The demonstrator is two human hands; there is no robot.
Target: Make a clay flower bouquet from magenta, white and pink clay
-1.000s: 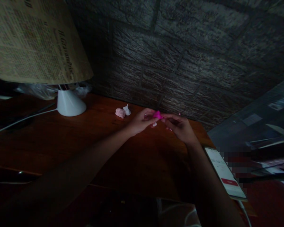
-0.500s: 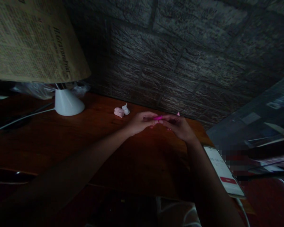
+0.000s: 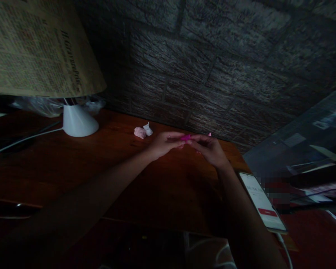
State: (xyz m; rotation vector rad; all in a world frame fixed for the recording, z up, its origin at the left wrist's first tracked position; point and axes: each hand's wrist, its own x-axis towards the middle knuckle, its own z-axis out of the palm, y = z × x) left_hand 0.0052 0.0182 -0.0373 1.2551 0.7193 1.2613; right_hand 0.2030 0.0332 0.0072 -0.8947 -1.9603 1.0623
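My left hand point(image 3: 164, 144) and my right hand point(image 3: 210, 149) meet above the far part of a dark wooden table point(image 3: 100, 175). Between their fingertips they pinch a small bright pink piece point(image 3: 185, 138), flattened and thin. Both hands have their fingers closed on it. Another small pink bit point(image 3: 210, 135) shows just behind my right hand. A pale pink lump point(image 3: 140, 132) and a white lump point(image 3: 148, 129) lie on the table to the left of my left hand.
A white lamp base point(image 3: 78, 121) with a cable stands at the back left under a newspaper-print shade point(image 3: 42, 48). A lit phone point(image 3: 261, 201) with a cord lies at the table's right edge. A brick-pattern wall point(image 3: 212, 67) runs behind.
The pink piece looks flatter and thinner than a second ago. Both hands stay together in nearly the same place; the view has shifted slightly.
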